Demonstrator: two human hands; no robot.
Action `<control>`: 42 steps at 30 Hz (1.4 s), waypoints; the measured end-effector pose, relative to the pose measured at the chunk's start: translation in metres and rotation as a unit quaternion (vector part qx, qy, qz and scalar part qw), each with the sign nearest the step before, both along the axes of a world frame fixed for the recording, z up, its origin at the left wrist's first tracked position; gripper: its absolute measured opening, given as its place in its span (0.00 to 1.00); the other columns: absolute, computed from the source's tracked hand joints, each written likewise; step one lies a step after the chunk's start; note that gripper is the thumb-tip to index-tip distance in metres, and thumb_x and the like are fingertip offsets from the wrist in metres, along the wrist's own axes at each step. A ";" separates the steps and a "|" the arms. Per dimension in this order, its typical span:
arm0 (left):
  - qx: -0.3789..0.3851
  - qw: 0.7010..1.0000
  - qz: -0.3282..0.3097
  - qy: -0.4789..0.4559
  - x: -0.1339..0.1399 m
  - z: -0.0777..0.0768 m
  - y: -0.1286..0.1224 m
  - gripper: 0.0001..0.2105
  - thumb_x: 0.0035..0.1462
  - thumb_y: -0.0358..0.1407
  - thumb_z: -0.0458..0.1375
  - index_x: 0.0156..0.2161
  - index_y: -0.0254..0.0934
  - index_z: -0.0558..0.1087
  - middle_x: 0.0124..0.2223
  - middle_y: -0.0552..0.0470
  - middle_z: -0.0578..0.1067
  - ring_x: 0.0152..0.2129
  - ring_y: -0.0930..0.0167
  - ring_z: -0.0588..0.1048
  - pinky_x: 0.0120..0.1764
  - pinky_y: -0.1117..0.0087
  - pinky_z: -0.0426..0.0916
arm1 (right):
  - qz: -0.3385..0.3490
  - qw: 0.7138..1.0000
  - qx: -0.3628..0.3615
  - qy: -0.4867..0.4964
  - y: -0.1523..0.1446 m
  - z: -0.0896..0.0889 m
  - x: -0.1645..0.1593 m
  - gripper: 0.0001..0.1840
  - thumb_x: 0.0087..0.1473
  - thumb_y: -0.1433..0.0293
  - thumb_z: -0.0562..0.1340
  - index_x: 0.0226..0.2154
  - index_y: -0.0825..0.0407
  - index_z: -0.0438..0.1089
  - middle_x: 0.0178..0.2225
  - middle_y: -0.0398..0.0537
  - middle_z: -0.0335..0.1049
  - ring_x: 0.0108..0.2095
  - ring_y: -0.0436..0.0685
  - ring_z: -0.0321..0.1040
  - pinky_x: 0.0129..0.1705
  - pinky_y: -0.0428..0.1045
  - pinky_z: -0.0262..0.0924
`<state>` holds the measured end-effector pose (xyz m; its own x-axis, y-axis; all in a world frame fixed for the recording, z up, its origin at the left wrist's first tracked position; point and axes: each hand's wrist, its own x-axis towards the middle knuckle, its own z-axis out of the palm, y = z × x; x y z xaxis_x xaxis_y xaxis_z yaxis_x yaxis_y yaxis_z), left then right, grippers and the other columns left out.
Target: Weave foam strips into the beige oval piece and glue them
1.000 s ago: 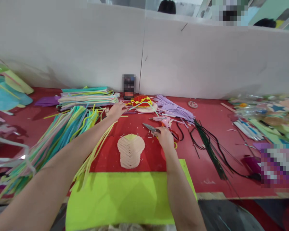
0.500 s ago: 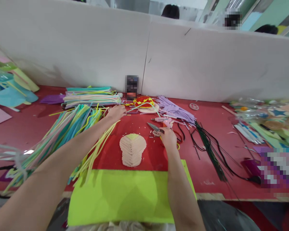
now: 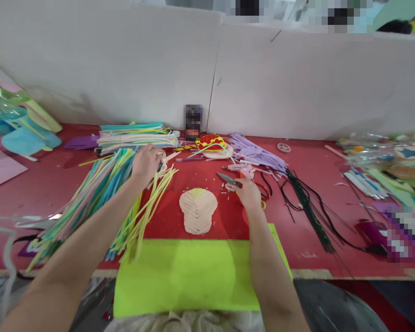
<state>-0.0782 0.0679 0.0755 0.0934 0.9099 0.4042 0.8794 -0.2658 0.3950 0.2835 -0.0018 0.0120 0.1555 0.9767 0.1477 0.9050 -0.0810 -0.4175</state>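
Observation:
My left hand is over the upper end of a bundle of pastel pipe cleaners. Its fingers are curled, and pale pipe cleaners show beside the fingertips; the grip itself is partly hidden. My right hand is closed around scissors, their blades pointing up and left. Between the hands, a cream shape made of rows of pipe cleaners, with a yellow-green patch at its top, lies on the red table. Loose yellow pipe cleaners lie left of it.
A lime-green sheet hangs over the near edge. Behind are lilac pipe cleaners, a pink glue gun and a red-and-yellow piece. Black cables and dark green stems lie right. A white partition closes off the back.
My left hand has drawn back to the left, from the far end of the stacked pipe cleaners to the nearer bundle. My right hand keeps the scissors in nearly the same place. The view has shifted slightly.

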 end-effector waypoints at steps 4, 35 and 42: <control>0.030 0.997 -0.063 0.022 0.036 -0.017 -0.030 0.12 0.60 0.37 0.49 0.41 0.39 0.75 0.44 0.48 0.74 0.46 0.64 0.70 0.53 0.64 0.60 | -0.020 1.000 0.002 -0.008 -0.001 -0.001 -0.006 0.14 0.49 0.61 0.65 0.41 0.46 0.72 0.44 0.47 0.70 0.40 0.56 0.68 0.36 0.48 0.58; -0.024 0.997 0.026 0.072 0.019 -0.078 -0.035 0.08 0.53 0.34 0.56 0.40 0.39 0.71 0.40 0.46 0.71 0.38 0.61 0.71 0.45 0.61 0.66 | -0.226 0.958 0.174 0.031 0.002 -0.014 0.066 0.18 0.49 0.60 0.61 0.38 0.54 0.73 0.33 0.52 0.72 0.37 0.60 0.66 0.40 0.54 0.58; -0.043 0.996 0.058 0.056 0.018 -0.079 -0.035 0.08 0.52 0.34 0.57 0.39 0.40 0.70 0.38 0.47 0.73 0.37 0.61 0.72 0.42 0.60 0.66 | -0.278 0.954 0.113 0.016 0.000 -0.021 0.064 0.14 0.47 0.60 0.62 0.34 0.52 0.74 0.36 0.54 0.70 0.34 0.58 0.65 0.37 0.53 0.58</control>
